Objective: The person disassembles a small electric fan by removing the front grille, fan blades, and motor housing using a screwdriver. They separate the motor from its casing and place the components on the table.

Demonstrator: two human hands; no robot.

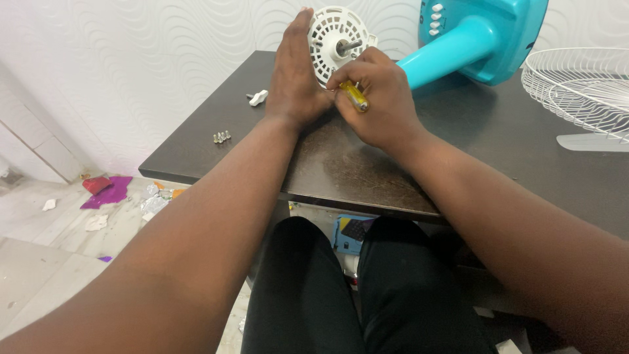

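Observation:
A white round fan motor housing point(331, 36) with a metal shaft point(349, 46) lies on its side on the dark table point(341, 157), joined to a turquoise fan stand point(458, 42). My left hand point(293, 69) presses flat against the housing's left side, fingers straight. My right hand point(377, 98) grips a yellow-handled screwdriver point(354, 96) right at the housing's lower edge; the tip is hidden behind my fingers.
Several small screws point(221, 137) and a small white plastic piece point(258, 98) lie left of my hands. A white wire fan grille point(580, 88) and a pale blade point(593, 142) sit at the right. Litter lies on the floor point(108, 192) at the left.

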